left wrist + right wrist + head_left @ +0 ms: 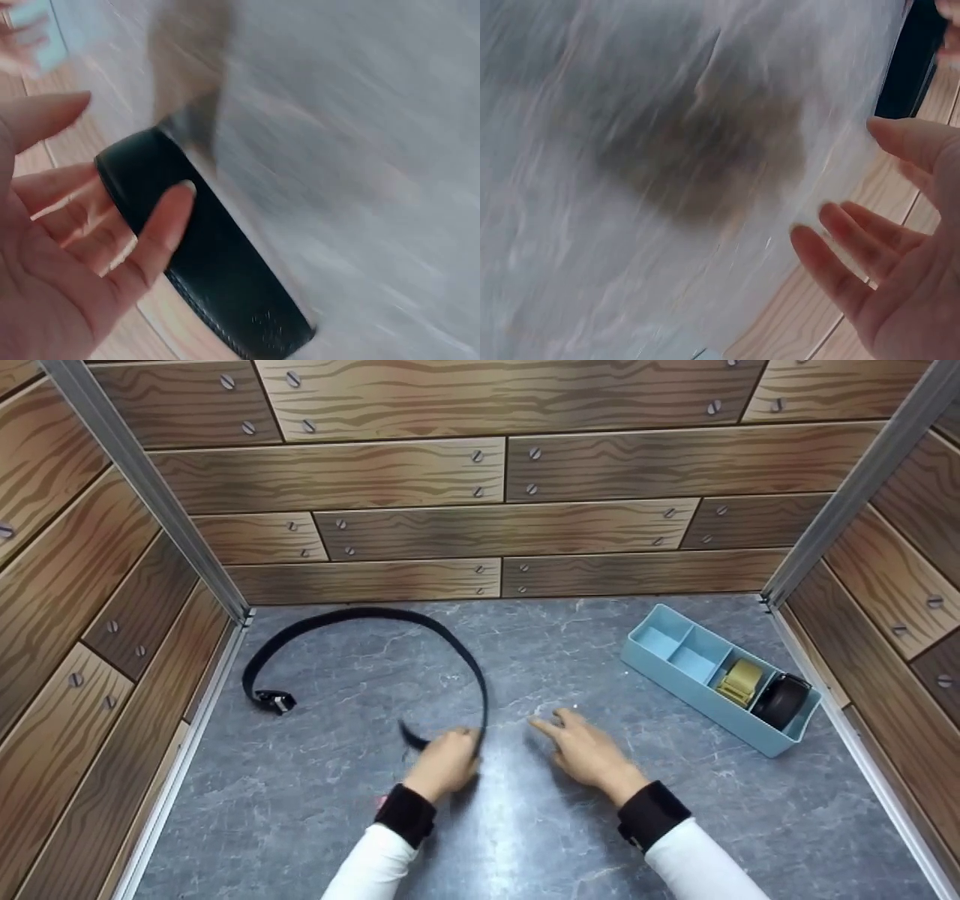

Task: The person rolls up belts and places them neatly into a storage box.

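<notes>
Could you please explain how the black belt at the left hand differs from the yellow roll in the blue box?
Shape: the black belt stretches in a long open curve, while the yellow roll is wound compactly.
Place: the belt spans the grey surface; the roll sits in a compartment of the blue box.
Contact: the left hand holds the belt, whereas no hand touches the roll.

A grey-blue marbled work surface [525, 660], paler where light glares down its near middle, carries everything; a black leather belt [375, 613] curves across its left half in a wide arc, its metal buckle [279, 703] lying at the far left; at the right, a light-blue compartment box [686, 688] sits aslant; near the front left, a small reddish item [381, 801] shows, mostly hidden.
</notes>
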### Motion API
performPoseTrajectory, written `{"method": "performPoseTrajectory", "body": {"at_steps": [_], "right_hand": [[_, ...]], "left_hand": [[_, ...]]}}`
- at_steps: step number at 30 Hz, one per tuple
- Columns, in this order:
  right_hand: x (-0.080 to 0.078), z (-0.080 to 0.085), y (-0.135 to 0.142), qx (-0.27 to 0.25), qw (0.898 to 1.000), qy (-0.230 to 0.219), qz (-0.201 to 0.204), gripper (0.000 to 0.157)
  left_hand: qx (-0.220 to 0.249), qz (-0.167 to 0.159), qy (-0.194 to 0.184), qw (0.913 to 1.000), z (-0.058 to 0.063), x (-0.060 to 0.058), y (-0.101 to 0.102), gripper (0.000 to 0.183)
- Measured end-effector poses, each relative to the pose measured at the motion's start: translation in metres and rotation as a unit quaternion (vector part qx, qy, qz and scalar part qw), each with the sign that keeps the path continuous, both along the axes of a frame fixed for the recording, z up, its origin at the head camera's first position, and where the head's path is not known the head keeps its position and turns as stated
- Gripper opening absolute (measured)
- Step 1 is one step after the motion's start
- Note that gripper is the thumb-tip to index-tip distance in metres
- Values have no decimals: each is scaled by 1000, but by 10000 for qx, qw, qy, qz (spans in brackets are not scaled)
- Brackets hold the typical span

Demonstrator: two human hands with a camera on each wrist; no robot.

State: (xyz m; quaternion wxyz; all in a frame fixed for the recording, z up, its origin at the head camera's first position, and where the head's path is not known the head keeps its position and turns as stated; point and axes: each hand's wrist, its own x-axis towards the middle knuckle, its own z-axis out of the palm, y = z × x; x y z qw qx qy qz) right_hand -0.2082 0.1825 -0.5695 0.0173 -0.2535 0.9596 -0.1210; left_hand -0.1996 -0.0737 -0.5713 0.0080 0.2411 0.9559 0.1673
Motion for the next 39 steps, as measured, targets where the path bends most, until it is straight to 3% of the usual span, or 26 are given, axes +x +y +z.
{"method": "performPoseTrajectory", "body": {"at_steps": [5,8,11,13,16,19,22,29,32,36,39], "right_hand": [[-3,-7,-11,-16,9978,364,561,69],[-5,-9,-12,66,9951,437,883,61],[-8,-11,-8,135,9942,415,986,45],[-10,-14,-2,190,9946,406,933,33],[-14,-18,10,255,9959,561,660,21],[-17,-19,23,306,9964,740,269,23],[-17,-18,36,324,9960,820,-175,29],[-17,-24,63,431,9950,726,-538,37],[-15,-20,71,355,9950,638,-679,32],[-11,-9,78,118,9952,171,-961,29],[-9,0,84,-19,9956,-243,-909,27]], "left_hand": [[38,-1036,418,9937,1,8,31,19],[54,-1619,599,9850,-1,16,41,20],[-31,-1865,864,9787,-5,23,45,22],[-117,-1706,982,9804,-9,24,43,23],[-420,-1104,1088,9870,-13,22,35,18],[-763,-454,1062,9904,-16,16,21,14],[-932,-82,1130,9892,-20,9,9,17],[-630,161,1296,9894,-23,6,-6,25],[-423,159,1357,9897,-23,7,-9,26],[-238,207,1298,9910,-24,8,-19,25],[-131,344,1129,9929,-25,8,-30,23]]}}
